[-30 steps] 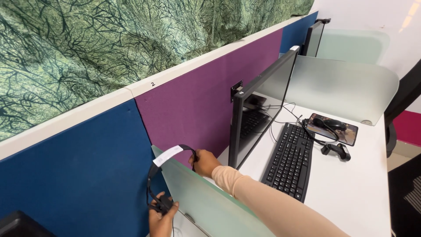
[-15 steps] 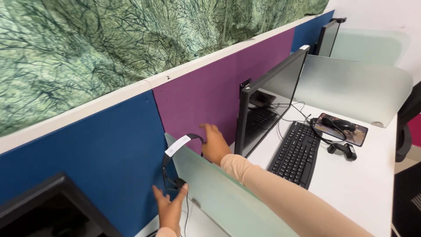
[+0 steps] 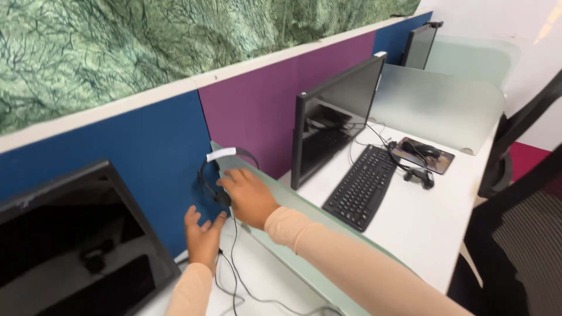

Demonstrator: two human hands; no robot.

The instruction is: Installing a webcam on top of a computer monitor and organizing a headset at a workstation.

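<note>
A black headset [image 3: 206, 171] with a white tag on its headband hangs over the top edge of a frosted glass divider [image 3: 304, 213], against the blue partition panel [image 3: 158, 146]. Its cable [image 3: 234, 275] trails down onto the white desk. My right hand [image 3: 249, 198] lies across the divider's top edge, fingers spread, touching the headset's earpiece. My left hand [image 3: 202, 234] is just below the earpiece, fingers apart, its thumb reaching up toward it. Neither hand grips anything.
A dark monitor [image 3: 76, 234] stands at the lower left. Beyond the divider are a second monitor [image 3: 333, 111], a black keyboard [image 3: 363, 187], a mouse on a printed pad [image 3: 424, 153], another headset [image 3: 418, 174], further frosted dividers [image 3: 436, 105] and a black chair [image 3: 515, 187].
Both hands held the headset a second ago, then let it go hanging on the divider. The view swung left, and my right hand came back over the divider's edge.
</note>
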